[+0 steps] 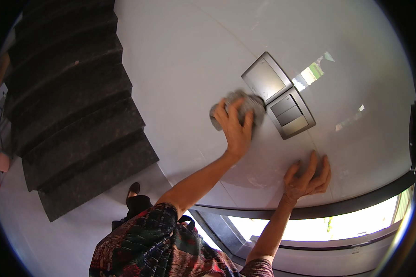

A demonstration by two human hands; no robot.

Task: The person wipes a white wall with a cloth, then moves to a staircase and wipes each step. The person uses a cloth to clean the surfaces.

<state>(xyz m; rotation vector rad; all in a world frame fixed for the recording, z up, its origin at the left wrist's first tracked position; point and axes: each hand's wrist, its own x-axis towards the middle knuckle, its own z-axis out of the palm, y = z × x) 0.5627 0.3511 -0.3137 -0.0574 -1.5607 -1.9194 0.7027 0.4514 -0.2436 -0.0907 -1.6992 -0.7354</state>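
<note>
A glossy wall (185, 69) meets dark stairs (78, 111). Your left hand (237, 135) curls round a grey cloth (259, 105) beside the light switch (289, 113) — drifting right could press it. Your right hand (306, 182), seemingly empty, spreads its fingers at the wall.

The left grip (237, 136) holds a gray cloth (257, 108) against the wall (180, 69) beside two switch plates (291, 113).

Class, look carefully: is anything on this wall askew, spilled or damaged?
Nothing clearly stands out. The upper plate and lower plate slant in the picture, but line up together, so the camera's tilt may explain it.
</note>
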